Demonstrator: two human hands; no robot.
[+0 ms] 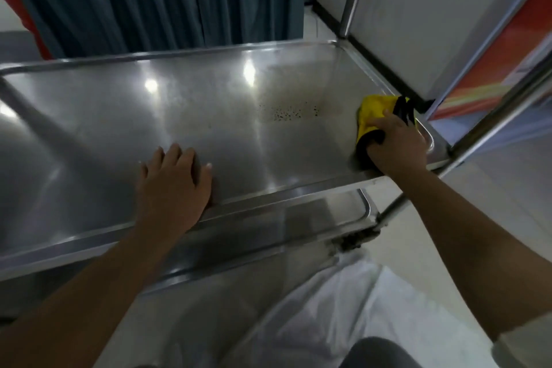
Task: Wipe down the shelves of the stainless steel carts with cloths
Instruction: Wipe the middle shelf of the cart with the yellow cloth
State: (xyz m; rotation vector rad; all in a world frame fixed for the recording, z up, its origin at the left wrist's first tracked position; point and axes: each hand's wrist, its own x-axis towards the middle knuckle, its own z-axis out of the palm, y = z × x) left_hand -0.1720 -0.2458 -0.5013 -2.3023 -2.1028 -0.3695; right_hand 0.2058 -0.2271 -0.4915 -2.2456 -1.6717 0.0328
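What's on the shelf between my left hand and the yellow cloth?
Mostly bare steel shelf. A patch of small dark specks sits farther back, between the left hand and the yellow cloth, seen in the head view.

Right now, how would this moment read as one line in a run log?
stage: wiping top shelf | right hand: grip on yellow cloth, right end | left hand: flat, bracing | dark specks: not yet wiped

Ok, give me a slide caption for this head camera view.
Right hand presses a yellow cloth at the steel cart shelf's right end, beside dark specks; left hand rests flat.
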